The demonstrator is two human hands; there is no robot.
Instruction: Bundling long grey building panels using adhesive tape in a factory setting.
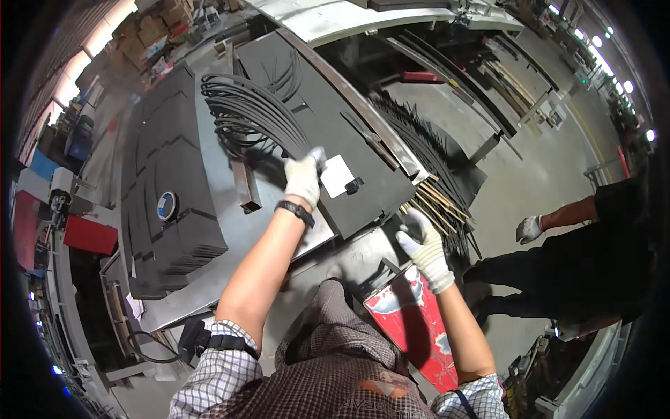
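Observation:
In a pale work glove, my left hand [303, 180] is closed around one end of a bundle of thin black strips [258, 112]. The strips fan out and curve away to the far left, over a dark sheet on the bench. My right hand [424, 248], in a striped glove, is apart from the bench with thumb and fingers spread and nothing between them. Just beyond it lies a bunch of long dark strips with tan ends [447, 209]. Beside my left hand are a white card [338, 176] and a small black object [354, 185].
Stacked dark foam-like sheets [171, 237] lie on the left, with a tape roll [167, 206] on top. A rectangular metal tube [244, 185] stands beside the strips. A red, worn panel [412, 321] is near my legs. At right stands another person [565, 258], one gloved hand lowered.

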